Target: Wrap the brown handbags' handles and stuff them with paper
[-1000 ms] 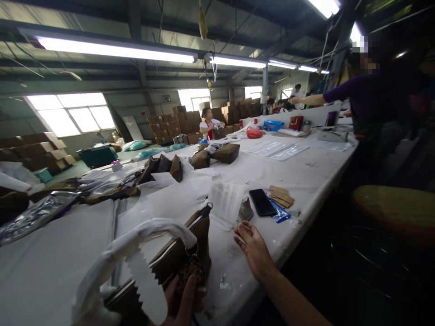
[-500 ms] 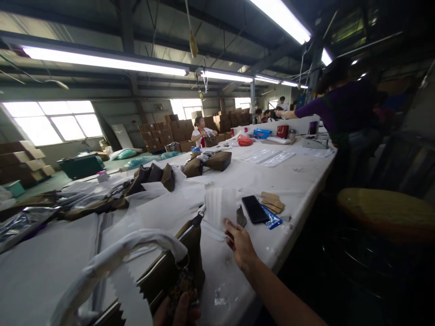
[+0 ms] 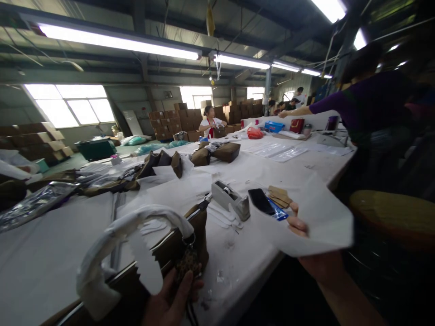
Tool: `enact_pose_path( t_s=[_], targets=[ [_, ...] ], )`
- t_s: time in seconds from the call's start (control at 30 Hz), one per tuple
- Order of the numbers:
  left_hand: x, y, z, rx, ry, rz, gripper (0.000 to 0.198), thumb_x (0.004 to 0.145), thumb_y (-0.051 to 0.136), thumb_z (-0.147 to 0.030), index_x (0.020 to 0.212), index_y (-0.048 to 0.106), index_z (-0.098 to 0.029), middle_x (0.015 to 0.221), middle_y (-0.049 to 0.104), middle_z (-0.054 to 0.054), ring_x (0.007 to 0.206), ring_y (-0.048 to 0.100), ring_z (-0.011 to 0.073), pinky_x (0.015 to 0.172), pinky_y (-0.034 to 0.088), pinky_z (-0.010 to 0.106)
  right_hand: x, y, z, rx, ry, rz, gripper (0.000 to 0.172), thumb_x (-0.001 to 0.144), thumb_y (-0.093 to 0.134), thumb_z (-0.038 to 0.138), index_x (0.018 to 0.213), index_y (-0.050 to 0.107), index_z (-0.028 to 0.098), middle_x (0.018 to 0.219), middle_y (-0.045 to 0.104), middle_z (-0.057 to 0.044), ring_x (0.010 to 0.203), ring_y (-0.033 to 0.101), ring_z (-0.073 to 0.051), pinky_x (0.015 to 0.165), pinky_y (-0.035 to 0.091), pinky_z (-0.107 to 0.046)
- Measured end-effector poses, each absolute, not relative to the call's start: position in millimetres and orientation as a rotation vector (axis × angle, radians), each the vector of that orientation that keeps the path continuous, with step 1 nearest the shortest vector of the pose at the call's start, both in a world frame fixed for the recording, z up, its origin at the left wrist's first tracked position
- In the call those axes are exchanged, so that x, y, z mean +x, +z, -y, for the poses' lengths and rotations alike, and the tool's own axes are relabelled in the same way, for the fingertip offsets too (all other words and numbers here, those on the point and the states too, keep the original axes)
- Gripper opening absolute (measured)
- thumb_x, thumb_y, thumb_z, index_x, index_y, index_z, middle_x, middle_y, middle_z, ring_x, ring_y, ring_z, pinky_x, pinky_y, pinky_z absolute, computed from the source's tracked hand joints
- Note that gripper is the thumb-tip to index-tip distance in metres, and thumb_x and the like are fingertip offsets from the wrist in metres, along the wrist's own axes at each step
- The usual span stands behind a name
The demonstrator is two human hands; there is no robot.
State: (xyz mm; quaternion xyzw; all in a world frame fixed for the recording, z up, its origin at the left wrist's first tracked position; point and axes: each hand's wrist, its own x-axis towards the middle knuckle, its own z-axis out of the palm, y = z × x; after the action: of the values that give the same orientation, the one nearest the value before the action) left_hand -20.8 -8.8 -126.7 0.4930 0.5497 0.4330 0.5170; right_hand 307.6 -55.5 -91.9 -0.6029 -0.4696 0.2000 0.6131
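A dark olive handbag (image 3: 200,226) stands at the lower left, its handle (image 3: 102,240) wrapped in white padding. A white tag with a zigzag edge (image 3: 144,260) hangs by the handle. My left hand (image 3: 175,294) is closed on a small dark patterned charm (image 3: 188,264) hanging from the handle's ring. To the right, my right hand (image 3: 302,235) grips a thin white sheet (image 3: 329,222), which spreads out past the table's edge and hides part of the hand. Between the bag and the sheet sits a grey tape dispenser (image 3: 231,199).
A black phone (image 3: 261,201), brown cards (image 3: 279,197) and a blue packet (image 3: 279,212) lie beyond the sheet. More olive bags (image 3: 226,152) line the table's far side. A person in purple (image 3: 363,104) reaches over the table at right; a round stool (image 3: 384,213) stands below.
My right hand has moved right and nearer with the white sheet, which is now spread wide. The tape dispenser has come into full view. My left hand stays at the charm.
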Motion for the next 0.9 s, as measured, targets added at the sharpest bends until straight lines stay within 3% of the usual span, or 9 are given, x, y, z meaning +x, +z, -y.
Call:
enact_pose_path(
  t_s=[0.07,0.1,0.23,0.37,0.6,0.8,0.9],
  targets=[
    [-23,-118,11,1.215,1.018,-1.266,0.065,0.070,0.073,-0.070,0.099,0.072,-0.013,0.093,0.078,0.013,0.067,0.073,0.0223,0.060,0.059,0.029,312,-96,56,-1.556,0.428,1.270,0.063,0.099,0.027,0.059,0.078,0.071,0.020,0.074,0.075,-0.007,0.052,0.063,-0.014,0.040,0.049,-0.023],
    [-24,-114,12,1.214,1.009,-1.250,0.064,0.069,0.073,-0.070,0.096,0.071,-0.011,0.091,0.078,0.014,0.064,0.071,0.0212,0.055,0.057,0.028,311,-99,56,-1.567,0.483,1.307,0.061,0.097,0.037,0.060,0.085,0.074,0.014,0.073,0.076,-0.008,0.054,0.065,-0.015,0.042,0.050,-0.023],
    [-26,-98,16,1.126,0.990,-1.210,0.063,0.069,0.074,-0.070,0.085,0.069,-0.009,0.080,0.074,0.012,0.057,0.068,0.0176,0.043,0.050,0.023,294,-110,46,-1.602,0.680,1.446,0.048,0.082,0.066,0.060,0.091,0.078,0.015,0.081,0.078,-0.009,0.068,0.072,-0.023,0.057,0.055,-0.029],
    [-22,-87,26,1.013,1.034,-1.108,0.056,0.075,0.074,-0.063,0.084,0.068,-0.008,0.078,0.074,0.011,0.054,0.065,0.0136,0.042,0.046,0.019,261,-118,32,-1.557,0.741,1.666,0.042,0.089,0.061,0.058,0.089,0.077,0.018,0.077,0.076,-0.005,0.071,0.070,-0.020,0.066,0.053,-0.027],
    [3,-93,41,0.856,1.070,-1.017,0.061,0.077,0.074,-0.061,0.102,0.069,-0.007,0.091,0.076,0.016,0.061,0.070,0.0166,0.047,0.052,0.021,209,-125,5,-1.172,1.145,1.645,0.043,0.090,0.062,0.055,0.086,0.075,0.014,0.079,0.075,-0.007,0.065,0.066,-0.017,0.059,0.052,-0.026],
    [18,-109,42,0.819,1.086,-1.053,0.069,0.072,0.073,-0.068,0.104,0.068,-0.007,0.093,0.076,0.017,0.065,0.071,0.0190,0.052,0.055,0.026,189,-121,-13,-0.881,1.416,1.469,0.041,0.093,0.061,0.049,0.108,0.074,0.014,0.102,0.076,-0.007,0.092,0.069,-0.022,0.083,0.052,-0.032],
    [19,-117,39,0.867,1.116,-1.045,0.067,0.076,0.070,-0.068,0.101,0.067,-0.006,0.087,0.074,0.015,0.060,0.068,0.0169,0.049,0.052,0.024,184,-114,-17,-0.893,1.494,1.386,0.041,0.093,0.060,0.050,0.102,0.073,0.012,0.093,0.075,-0.006,0.082,0.067,-0.019,0.075,0.051,-0.029]
  ],
)
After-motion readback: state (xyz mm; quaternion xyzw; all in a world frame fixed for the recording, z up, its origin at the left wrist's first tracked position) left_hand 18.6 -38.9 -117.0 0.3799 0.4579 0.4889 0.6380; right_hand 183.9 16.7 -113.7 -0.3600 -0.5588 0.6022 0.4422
